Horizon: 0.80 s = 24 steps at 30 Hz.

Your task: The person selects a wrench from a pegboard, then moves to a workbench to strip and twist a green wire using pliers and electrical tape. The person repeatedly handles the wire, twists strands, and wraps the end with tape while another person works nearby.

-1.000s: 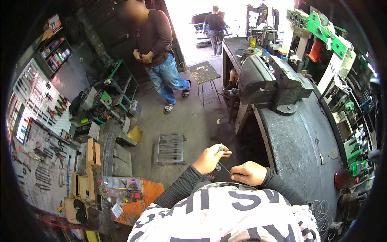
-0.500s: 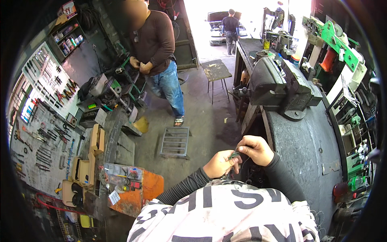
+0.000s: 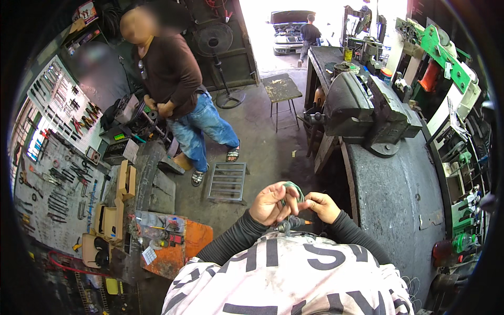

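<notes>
A small loop of thin green wire (image 3: 298,189) is wound around the fingers of my left hand (image 3: 266,203), which is closed on it. Close on its right, my right hand (image 3: 324,208) has its fingers pinched together at the side of the loop. It seems to grip the wire there, though the strand between the fingertips is too fine to make out. Both hands are in front of my chest. Just below them is a dark tool-like object (image 3: 286,226) with an orange part, partly hidden by my left hand and shirt.
A big black vise (image 3: 350,107) is mounted on the dark workbench (image 3: 391,184) to my right. Ahead are a metal slatted step (image 3: 228,181) and a stool (image 3: 282,88). A person in a brown top (image 3: 170,68) stands front left. An orange board (image 3: 199,239) lies at left.
My left hand has risen and moved left, and the green wire now shows as an open loop. My right hand has come lower. The person in brown has stepped left, uncovering a fan.
</notes>
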Each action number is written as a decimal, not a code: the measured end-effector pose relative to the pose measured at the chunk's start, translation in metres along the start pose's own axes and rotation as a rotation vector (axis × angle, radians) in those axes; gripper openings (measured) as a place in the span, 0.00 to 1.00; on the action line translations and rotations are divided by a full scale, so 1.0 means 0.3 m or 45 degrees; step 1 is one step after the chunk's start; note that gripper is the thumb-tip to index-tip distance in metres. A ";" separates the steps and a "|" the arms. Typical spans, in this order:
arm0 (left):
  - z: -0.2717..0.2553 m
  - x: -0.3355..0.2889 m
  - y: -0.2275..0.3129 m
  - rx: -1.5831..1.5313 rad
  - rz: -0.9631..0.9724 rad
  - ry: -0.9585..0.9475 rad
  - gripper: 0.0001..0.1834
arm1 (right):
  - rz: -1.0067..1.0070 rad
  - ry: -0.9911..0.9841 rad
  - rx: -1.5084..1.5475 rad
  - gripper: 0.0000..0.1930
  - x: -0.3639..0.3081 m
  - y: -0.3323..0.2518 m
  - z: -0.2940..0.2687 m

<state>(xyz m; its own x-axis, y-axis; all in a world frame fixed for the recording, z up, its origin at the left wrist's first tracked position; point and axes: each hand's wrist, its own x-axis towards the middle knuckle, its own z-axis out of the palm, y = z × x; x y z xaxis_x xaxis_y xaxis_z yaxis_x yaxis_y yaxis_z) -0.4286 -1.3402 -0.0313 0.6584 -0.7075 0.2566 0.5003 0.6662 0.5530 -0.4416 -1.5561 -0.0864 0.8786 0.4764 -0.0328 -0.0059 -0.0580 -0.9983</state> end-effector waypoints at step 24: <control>-0.073 0.019 -0.115 1.293 -0.226 0.258 0.29 | -0.596 -0.098 -0.957 0.07 -0.010 -0.270 0.013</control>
<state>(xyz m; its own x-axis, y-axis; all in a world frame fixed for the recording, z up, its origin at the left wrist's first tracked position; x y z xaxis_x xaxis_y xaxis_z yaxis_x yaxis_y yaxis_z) -0.4297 -1.3621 -0.0663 0.7505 -0.6605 0.0212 -0.0463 -0.0206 0.9987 -0.4457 -1.5493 -0.0057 0.6777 0.6518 0.3402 0.6845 -0.3904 -0.6156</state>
